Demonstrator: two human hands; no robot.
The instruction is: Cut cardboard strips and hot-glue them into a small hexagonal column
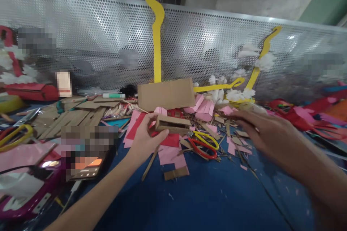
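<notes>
My left hand (145, 139) grips the left end of a small brown cardboard box (173, 124), thumb in front and fingers behind. The box is hollow, with its long open side facing me. My right hand (264, 131) is stretched over the scraps on the right, slightly blurred, fingers extended and nothing visible in them. Close to its fingertips lie pink paper scraps (227, 110). Scissors (204, 144) with red and yellow handles rest just right of the small box. Behind it stands a larger cardboard box (166, 94), with a yellow hook-topped strip (157, 43) rising at its back.
A perforated metal panel (103, 32) spans the back. Cardboard strips (65, 119), a glue stick (114, 95) and a phone (89, 166) on a cable lie left. Yellow pieces with white tufts (264, 61) stand right. Red and pink paper (173, 155) covers the blue table (189, 202) mid-front.
</notes>
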